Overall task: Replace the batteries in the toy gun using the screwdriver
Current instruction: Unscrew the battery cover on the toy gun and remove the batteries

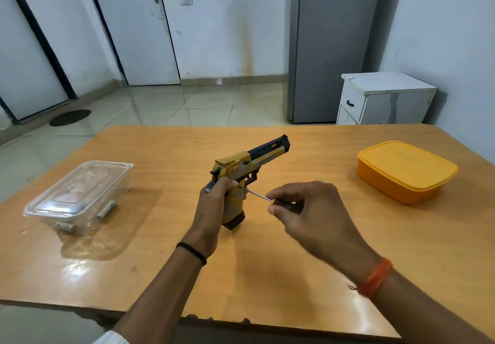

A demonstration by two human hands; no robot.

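A yellow and black toy gun (250,160) stands upright over the middle of the wooden table (267,276), its barrel pointing away and to the right. My left hand (213,209) grips its handle from the left side. My right hand (308,209) holds a small screwdriver (257,194) by its dark handle. The thin metal shaft runs left and its tip meets the side of the grip, just beside my left fingertips. The base of the magazine shows below my left hand.
A clear lidded plastic box (80,196) with batteries inside sits on the table at the left. A closed yellow plastic container (407,171) sits at the right. Beyond the table are a tiled floor, a grey fridge and a white cabinet.
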